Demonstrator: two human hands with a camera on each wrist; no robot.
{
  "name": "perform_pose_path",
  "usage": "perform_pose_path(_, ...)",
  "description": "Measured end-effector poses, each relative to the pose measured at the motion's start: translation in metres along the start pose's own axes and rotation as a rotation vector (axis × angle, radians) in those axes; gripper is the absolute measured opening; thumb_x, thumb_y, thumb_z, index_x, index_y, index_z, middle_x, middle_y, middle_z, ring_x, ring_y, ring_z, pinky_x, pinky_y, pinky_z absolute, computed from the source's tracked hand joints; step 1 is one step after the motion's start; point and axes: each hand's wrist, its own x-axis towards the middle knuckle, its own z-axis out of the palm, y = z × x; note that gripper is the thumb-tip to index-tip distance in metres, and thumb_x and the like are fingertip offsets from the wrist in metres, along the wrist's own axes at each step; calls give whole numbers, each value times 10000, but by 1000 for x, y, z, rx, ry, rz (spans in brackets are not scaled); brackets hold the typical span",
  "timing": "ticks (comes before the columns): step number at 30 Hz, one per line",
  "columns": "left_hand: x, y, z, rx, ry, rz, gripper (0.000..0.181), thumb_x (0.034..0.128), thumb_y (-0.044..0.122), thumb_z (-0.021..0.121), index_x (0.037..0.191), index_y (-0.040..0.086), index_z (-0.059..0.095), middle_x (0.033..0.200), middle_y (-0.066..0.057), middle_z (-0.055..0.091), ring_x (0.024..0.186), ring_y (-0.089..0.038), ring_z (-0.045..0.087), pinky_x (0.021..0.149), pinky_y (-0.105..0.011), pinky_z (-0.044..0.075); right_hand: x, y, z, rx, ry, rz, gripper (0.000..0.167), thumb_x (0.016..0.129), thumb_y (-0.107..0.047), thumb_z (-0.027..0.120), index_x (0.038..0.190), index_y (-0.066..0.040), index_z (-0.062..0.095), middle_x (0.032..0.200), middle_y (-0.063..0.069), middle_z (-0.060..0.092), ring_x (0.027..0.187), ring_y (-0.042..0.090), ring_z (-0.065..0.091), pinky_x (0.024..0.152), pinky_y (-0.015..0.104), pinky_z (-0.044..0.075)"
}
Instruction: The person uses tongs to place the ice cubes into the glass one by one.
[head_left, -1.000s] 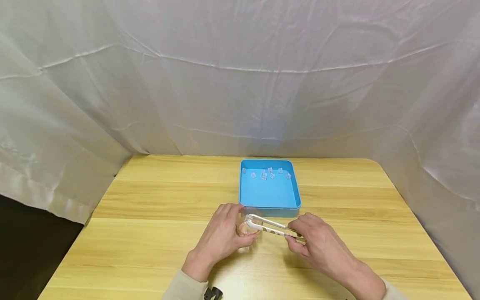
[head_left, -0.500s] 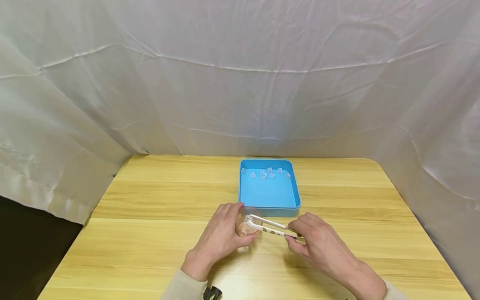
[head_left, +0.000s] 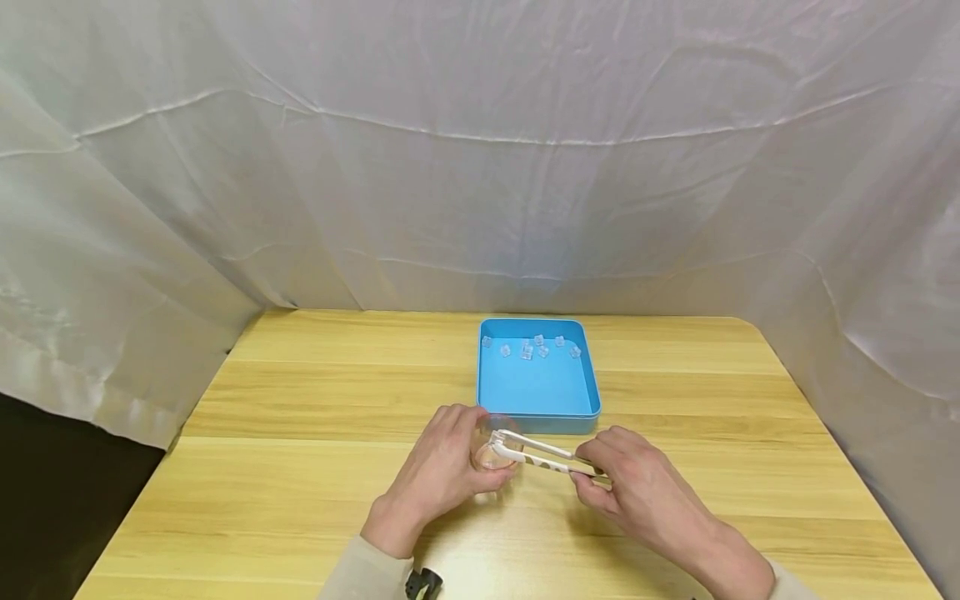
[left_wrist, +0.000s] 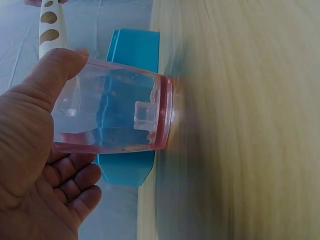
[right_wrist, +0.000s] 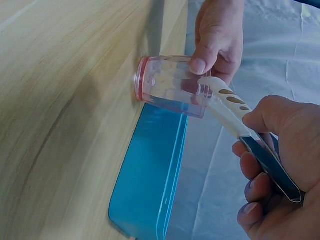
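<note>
A clear, pink-tinted cup (left_wrist: 125,110) stands on the table, gripped near its rim by my left hand (head_left: 438,475). Inside it, near the base, lies a clear cube (left_wrist: 145,116). My right hand (head_left: 645,492) holds white tongs (right_wrist: 227,107) with brown spots, thumb on one side and fingers on the other. The tong tips reach into the mouth of the cup and appear to hold another clear cube (head_left: 497,437). Just behind the cup is a blue tray (head_left: 536,415) with several clear cubes (head_left: 527,352) toward its far side.
The wooden table (head_left: 337,392) extends to both sides of the tray. A pale grey curtain (head_left: 480,167) hangs behind the table and along its sides. A small black object (head_left: 423,583) shows beside the left sleeve (head_left: 367,571).
</note>
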Motion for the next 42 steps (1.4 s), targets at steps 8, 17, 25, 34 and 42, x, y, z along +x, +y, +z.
perform_pose_path(8, 0, 2, -2, -4, 1, -5, 694, 759, 482, 935, 1272, 99, 667, 1189, -36, 701, 1135, -219, 605, 1018, -404, 525, 0, 0, -1, -5, 6, -2, 133, 822, -166, 810, 895, -160, 700, 810, -132, 568, 759, -1, 451, 621, 148, 413)
perform_pose_path(17, 0, 4, -3, 4, 2, -7, 708, 757, 453, 943, 1283, 72, 660, 1193, -50, 702, 1127, -219, 606, 1007, -403, 526, 0, 1, 1, -7, 12, -6, 133, 820, -171, 807, 897, -158, 700, 813, -111, 590, 764, 5, 462, 629, 149, 421)
perform_pose_path(25, -1, 4, -3, -6, -7, -14, 746, 763, 454, 936, 1315, 48, 641, 1219, -59, 694, 1144, -223, 605, 1020, -399, 531, 0, 0, 1, -17, 17, 5, 150, 806, -181, 815, 891, -179, 691, 809, -156, 541, 757, -7, 447, 624, 136, 406)
perform_pose_path(34, -1, 4, -2, -19, -1, -19, 709, 766, 445, 934, 1296, 71, 649, 1204, -50, 694, 1142, -213, 604, 1012, -399, 537, 0, 0, 2, -14, 20, 3, 166, 805, -178, 817, 898, -180, 680, 808, -144, 557, 758, -2, 450, 622, 136, 407)
perform_pose_path(42, -1, 4, -1, -28, -5, -25, 692, 773, 434, 931, 1291, 71, 650, 1212, -50, 692, 1141, -206, 603, 1001, -401, 545, 0, 2, 5, -9, 37, -9, 163, 800, -174, 808, 892, -179, 674, 796, -124, 566, 757, 9, 451, 628, 144, 412)
